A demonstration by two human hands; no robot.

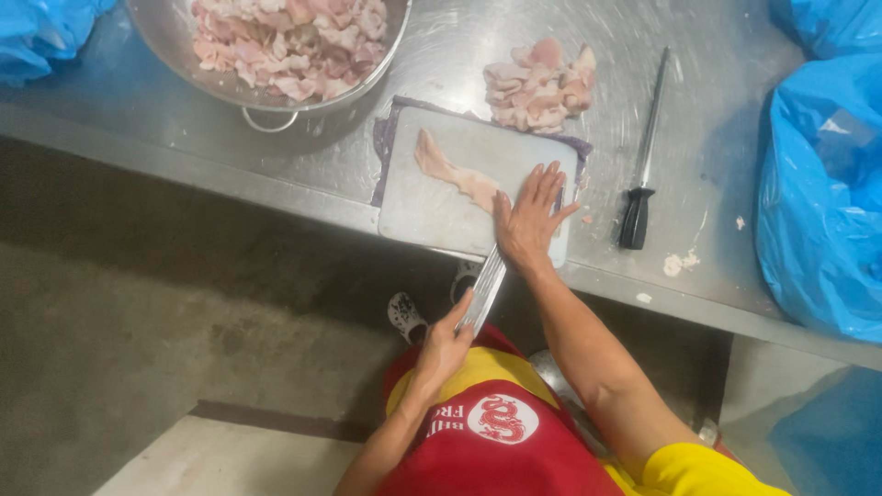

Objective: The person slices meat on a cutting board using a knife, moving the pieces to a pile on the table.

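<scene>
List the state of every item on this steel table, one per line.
Meat strip: flat on cutting board, pressed by right hand.
Knife: held by left hand.
Metal bowl: full of meat pieces.
Meat pile: heaped on table.
Sharpening steel: lying untouched.

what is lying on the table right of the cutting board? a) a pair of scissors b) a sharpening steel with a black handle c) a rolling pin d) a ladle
b: a slim metal rod with a black handle, a sharpening steel, lies on the steel table beside the cutting board.
</scene>
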